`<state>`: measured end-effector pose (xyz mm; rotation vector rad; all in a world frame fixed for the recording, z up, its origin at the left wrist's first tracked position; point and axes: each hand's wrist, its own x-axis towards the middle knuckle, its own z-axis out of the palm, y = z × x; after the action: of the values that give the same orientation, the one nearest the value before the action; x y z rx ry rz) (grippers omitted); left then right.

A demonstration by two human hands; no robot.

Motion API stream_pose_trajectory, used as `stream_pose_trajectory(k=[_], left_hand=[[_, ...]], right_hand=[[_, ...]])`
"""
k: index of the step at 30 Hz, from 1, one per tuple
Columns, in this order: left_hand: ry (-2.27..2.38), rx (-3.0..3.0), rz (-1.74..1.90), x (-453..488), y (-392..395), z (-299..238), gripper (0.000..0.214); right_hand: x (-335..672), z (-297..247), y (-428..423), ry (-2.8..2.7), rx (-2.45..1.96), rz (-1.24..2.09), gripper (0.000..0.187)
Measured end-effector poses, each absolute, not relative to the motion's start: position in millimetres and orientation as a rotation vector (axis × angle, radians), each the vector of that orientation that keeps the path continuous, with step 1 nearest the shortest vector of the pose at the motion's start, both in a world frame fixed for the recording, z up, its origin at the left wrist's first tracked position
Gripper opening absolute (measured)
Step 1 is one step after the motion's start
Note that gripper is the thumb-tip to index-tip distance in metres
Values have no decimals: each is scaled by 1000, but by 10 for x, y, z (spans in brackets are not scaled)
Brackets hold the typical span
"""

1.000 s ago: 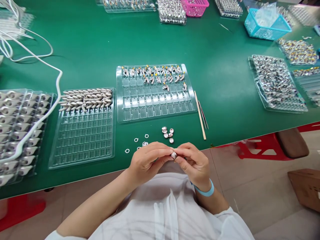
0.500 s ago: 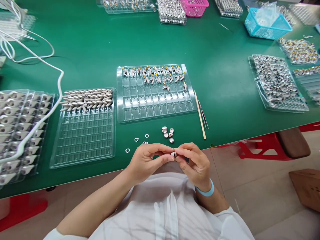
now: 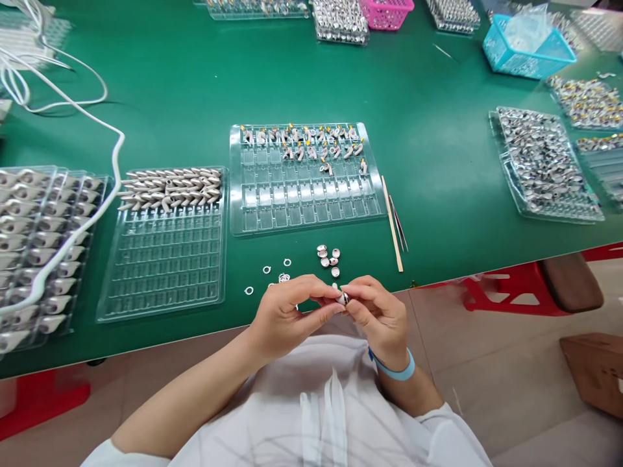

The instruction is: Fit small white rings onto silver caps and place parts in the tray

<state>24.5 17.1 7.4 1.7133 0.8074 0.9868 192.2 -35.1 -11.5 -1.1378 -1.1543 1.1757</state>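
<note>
Both hands meet at the table's front edge around a small white-and-silver earbud-like part [image 3: 343,298]. My left hand [image 3: 287,314] pinches it between thumb and fingertips from the left. From the right, the thumb and forefinger of my right hand [image 3: 382,321] close on the same part, so its shape is partly hidden. Just beyond the fingers lie several small round silver-rimmed caps [image 3: 325,262]. Thin white rings [image 3: 249,291] are scattered left of them, some close to my left hand. A clear tray [image 3: 253,178] farther back carries curved grey pieces [image 3: 311,152] with orange tips.
Right of the tray lie a wooden stick [image 3: 392,227] and tweezers [image 3: 399,224]. Trays of grey shells [image 3: 170,188] and larger grey pieces [image 3: 24,243] stand left, crossed by a white cable [image 3: 117,159]. A loaded tray [image 3: 540,155] and a blue basket [image 3: 528,61] are at the right.
The held part has turned in the fingers and shifted slightly right; a white stem-like bit now shows above it. My fingertips have regripped. The view has moved a little.
</note>
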Motion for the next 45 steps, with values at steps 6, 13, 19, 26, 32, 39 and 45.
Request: stream_pose_trajectory(k=[6, 13, 19, 26, 32, 39, 45], left_hand=[[685, 2097, 1082, 222, 220, 68, 21], [795, 2175, 1069, 174, 240, 34, 17], [749, 2161, 1089, 190, 242, -22, 13], [689, 2134, 1073, 219, 236, -19, 15], [657, 2149, 1120, 207, 235, -11, 18], [662, 2213, 1120, 176, 209, 8, 19], [694, 2258, 1104, 174, 190, 16, 20]], right_hand=[[1923, -139, -328, -1087, -1102, 1244, 22], [1958, -131, -318, -1125, -1108, 1229, 23], [1957, -142, -331, -1129, -1139, 1222, 21], [1950, -140, -329, -1130, -1130, 1239, 20], [1951, -131, -330, -1116, -1101, 1272, 20], [1914, -200, -348, -1013, -1048, 1324, 17], [1912, -192, -342, -1009, -1031, 1318, 18]])
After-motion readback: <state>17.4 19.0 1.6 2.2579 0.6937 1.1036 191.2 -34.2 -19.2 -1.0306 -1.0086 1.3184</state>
